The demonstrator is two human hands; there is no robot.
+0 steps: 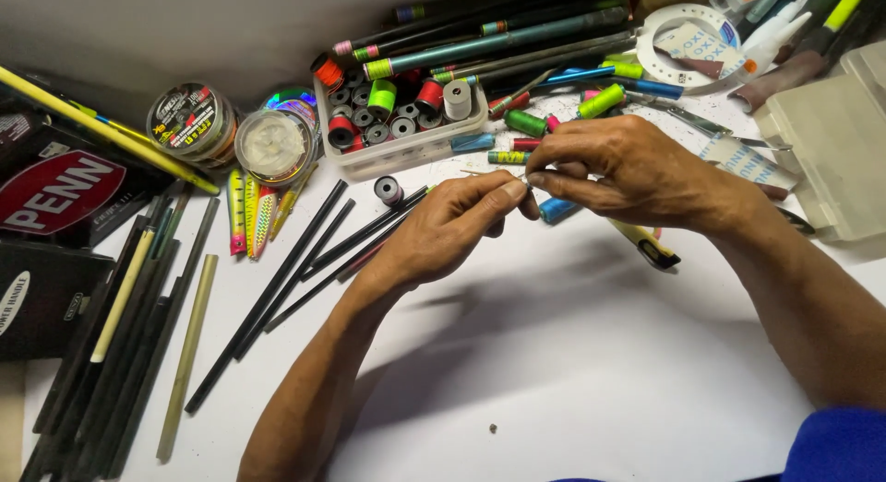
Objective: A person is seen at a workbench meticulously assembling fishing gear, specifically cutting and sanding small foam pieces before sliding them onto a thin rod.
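Observation:
My left hand (452,228) and my right hand (628,168) meet over a white table (572,353), fingertips pinched together on a tiny metal piece (526,178) that is too small to make out. A thin pale strand runs left from that pinch. Just behind the hands lie loose thread spools, green (526,122) and blue (558,210). A yellow utility knife (646,244) lies under my right wrist.
A clear tray (406,150) of thread spools stands behind the hands. Dark rod blanks (305,261) fan out to the left. Line spools (194,122), fishing lures (249,214), a tape roll (688,44), rod sections and a plastic box (831,150) ring the workspace.

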